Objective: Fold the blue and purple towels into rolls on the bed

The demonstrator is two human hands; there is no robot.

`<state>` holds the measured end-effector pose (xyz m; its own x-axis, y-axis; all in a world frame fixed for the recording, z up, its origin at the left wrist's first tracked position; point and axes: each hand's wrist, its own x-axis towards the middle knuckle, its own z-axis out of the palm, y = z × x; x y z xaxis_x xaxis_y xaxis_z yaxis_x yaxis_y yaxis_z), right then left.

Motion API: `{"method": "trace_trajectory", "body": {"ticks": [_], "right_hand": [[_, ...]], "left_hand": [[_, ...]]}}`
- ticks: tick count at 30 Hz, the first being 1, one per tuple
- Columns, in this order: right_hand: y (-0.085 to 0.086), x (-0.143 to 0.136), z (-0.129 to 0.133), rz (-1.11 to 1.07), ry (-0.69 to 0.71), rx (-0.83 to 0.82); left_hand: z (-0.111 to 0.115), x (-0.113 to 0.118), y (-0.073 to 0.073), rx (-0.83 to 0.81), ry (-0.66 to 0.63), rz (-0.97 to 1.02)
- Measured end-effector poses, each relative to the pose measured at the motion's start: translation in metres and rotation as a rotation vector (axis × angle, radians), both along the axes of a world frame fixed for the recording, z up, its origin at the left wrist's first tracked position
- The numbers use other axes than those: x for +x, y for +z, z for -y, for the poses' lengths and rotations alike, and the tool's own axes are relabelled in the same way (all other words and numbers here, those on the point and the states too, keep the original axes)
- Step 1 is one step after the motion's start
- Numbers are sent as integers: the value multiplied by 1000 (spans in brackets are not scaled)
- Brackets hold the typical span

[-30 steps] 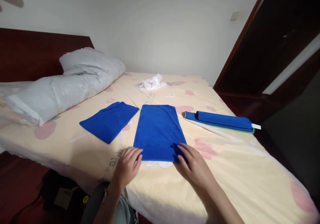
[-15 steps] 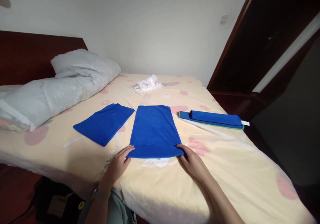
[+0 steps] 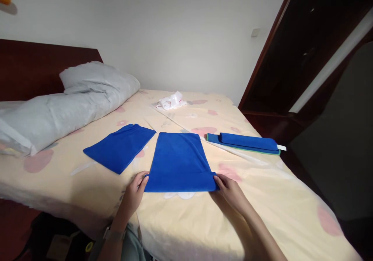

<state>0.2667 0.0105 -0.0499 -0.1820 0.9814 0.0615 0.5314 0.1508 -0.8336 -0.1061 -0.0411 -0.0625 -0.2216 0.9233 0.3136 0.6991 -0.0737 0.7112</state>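
Observation:
A blue cloth [image 3: 179, 156] lies on the bed in the middle of the head view, its near edge folded over into a wide band. My left hand [image 3: 136, 187] pinches the left end of that band, thumb on top. At the band's right end, my right hand [image 3: 227, 187] grips the corner between thumb and fingers. A second blue cloth [image 3: 120, 147] lies flat to the left. To the right is a folded blue cloth [image 3: 247, 142] with a green edge and a white tag.
The bed [image 3: 186, 222] has a pale patterned sheet. A grey quilt [image 3: 78, 97] is heaped at the left, near the dark headboard [image 3: 43, 64]. Crumpled white plastic [image 3: 171, 100] lies toward the wall. A dark bag with a box [image 3: 60, 246] stands below the bed's near edge.
Both hands have moved slightly toward me with the cloth's near edge. The folded band is now wider and more clearly turned over. The view has shifted a little.

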Motion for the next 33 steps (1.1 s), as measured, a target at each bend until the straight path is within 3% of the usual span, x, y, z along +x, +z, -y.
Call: {"method": "trace_trajectory", "body": {"ticks": [5, 12, 17, 20, 25, 30, 33], "right_hand": [[-3, 4, 0, 210, -103, -48], [-6, -5, -5, -74, -243, -148], [-21, -10, -10, -89, -193, -136], [-22, -12, -10, -15, -166, -99], [-15, -11, -7, 52, -124, -60], [-17, -8, -6, -44, -100, -53], [-16, -8, -5, -112, -79, -27]], "left_hand": [[1, 2, -9, 17, 115, -205], [0, 10, -6, 1, 125, -476], [-1, 20, -6, -72, 198, -658], [-5, 23, -7, -115, 213, -625], [-13, 16, -3, -193, 195, -387], [-13, 12, 4, -242, 134, -266], [-14, 13, 4, -176, 151, -176]]}}
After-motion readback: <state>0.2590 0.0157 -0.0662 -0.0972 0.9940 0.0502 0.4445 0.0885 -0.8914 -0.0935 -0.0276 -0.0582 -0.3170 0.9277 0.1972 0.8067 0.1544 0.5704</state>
